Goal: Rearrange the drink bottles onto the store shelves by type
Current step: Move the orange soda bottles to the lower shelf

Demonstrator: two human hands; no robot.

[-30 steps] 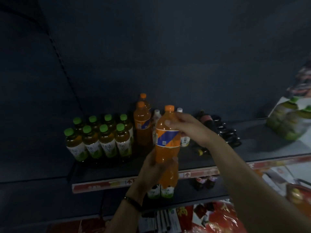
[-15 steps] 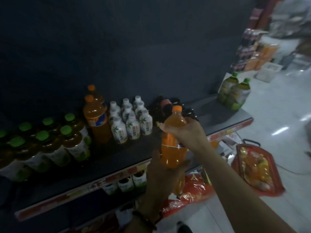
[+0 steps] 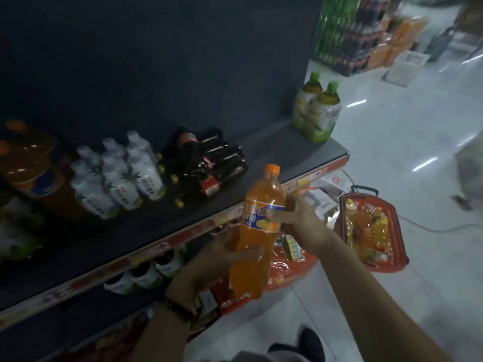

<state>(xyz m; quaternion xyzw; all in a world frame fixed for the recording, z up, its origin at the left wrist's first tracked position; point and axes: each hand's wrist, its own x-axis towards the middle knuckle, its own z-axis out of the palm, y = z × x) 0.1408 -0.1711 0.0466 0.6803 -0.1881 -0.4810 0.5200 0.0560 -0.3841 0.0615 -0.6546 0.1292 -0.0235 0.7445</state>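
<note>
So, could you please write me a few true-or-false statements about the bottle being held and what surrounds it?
1. The left hand and the right hand both hold the orange soda bottle. True.
2. The orange soda bottle is uncapped. False: its orange cap is on.
3. Two green-capped bottles stand at the right end of the shelf. True.
4. The red basket sits on the shelf. False: it sits on the floor.
</note>
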